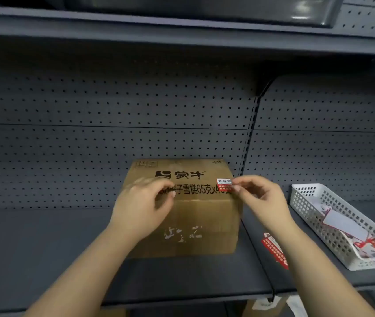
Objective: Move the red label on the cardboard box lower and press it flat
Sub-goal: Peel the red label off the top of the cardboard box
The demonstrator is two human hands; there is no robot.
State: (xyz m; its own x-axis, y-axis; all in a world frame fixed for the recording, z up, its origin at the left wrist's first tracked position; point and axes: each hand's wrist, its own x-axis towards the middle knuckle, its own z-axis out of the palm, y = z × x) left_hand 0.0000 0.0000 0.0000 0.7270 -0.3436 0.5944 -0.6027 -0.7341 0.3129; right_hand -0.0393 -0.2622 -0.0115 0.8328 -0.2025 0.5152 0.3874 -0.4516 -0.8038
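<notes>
Head view shows one small red-and-white paper label (224, 184) on the top face of one brown cardboard box (186, 209), near that face's right edge and close to the front fold. The box sits on a dark grey metal shelf (44, 248), its top printed with black characters and a logo; its front face carries scuffed white marks.

Two bare hands are at the box. The right hand (259, 197) has thumb and forefinger pinched together on the label's right end, the other fingers loosely curled behind them. The label's right part is covered by those fingertips, so its full outline cannot be made out, nor whether it lies flat. The left hand (145, 202) rests on the left part of the box top, fingers curled inward with the tips together against the cardboard, hiding the start of the printed line.

Right of the box, one red-and-white printed sheet (273, 248) lies on the shelf, partly hidden by the right forearm. Farther right stands one white plastic lattice basket (305, 195) holding white and red papers, too jumbled to count. Grey perforated back panels (90, 110) rise behind everything.
</notes>
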